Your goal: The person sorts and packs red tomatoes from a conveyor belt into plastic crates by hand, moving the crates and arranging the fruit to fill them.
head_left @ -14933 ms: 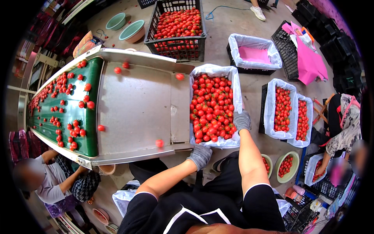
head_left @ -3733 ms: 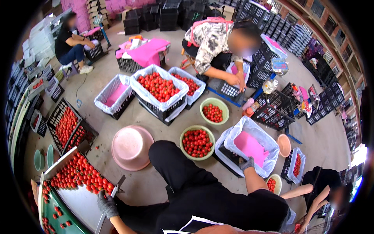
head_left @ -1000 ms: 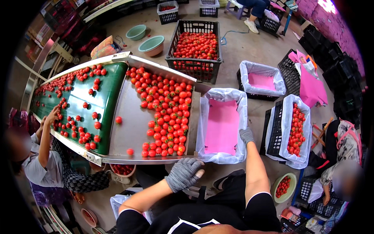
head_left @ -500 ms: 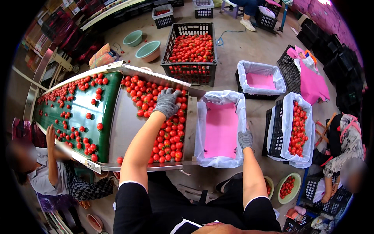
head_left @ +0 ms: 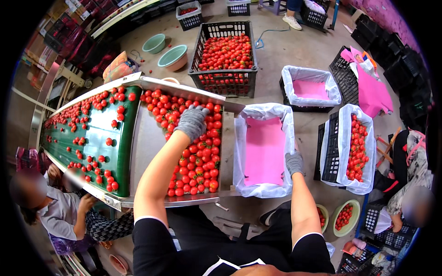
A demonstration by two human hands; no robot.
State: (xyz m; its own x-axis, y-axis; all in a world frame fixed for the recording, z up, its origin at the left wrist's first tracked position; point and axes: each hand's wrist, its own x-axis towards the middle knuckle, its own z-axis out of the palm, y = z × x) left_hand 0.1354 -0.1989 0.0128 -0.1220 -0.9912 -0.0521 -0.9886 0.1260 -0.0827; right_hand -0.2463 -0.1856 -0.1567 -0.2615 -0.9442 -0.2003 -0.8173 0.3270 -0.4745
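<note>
Small red tomatoes (head_left: 195, 158) crowd the right part of the metal sorting tray (head_left: 149, 156). My left hand (head_left: 191, 122), in a grey knit glove, rests palm down on them with its fingers spread, holding none that I can see. To the right of the tray stands a crate (head_left: 238, 152) lined with white plastic, with a pink sheet (head_left: 264, 152) on its bottom and no tomatoes in it. My right hand (head_left: 294, 163), also gloved in grey, is closed on this crate's right rim and liner; its fingertips are partly hidden.
A green conveyor belt (head_left: 99, 131) carries tomatoes on the left, with co-workers (head_left: 60, 207) beside it. A black crate of tomatoes (head_left: 223, 83) stands ahead. On the right are a lined crate with pink sheet (head_left: 311, 89), a lined crate of tomatoes (head_left: 357, 152) and another person (head_left: 410, 170).
My left hand has shifted slightly left and nearer over the tomatoes. Tomatoes on the belt have moved toward the tray. A co-worker's raised hand on the left has lowered. My right hand stays on the rim.
</note>
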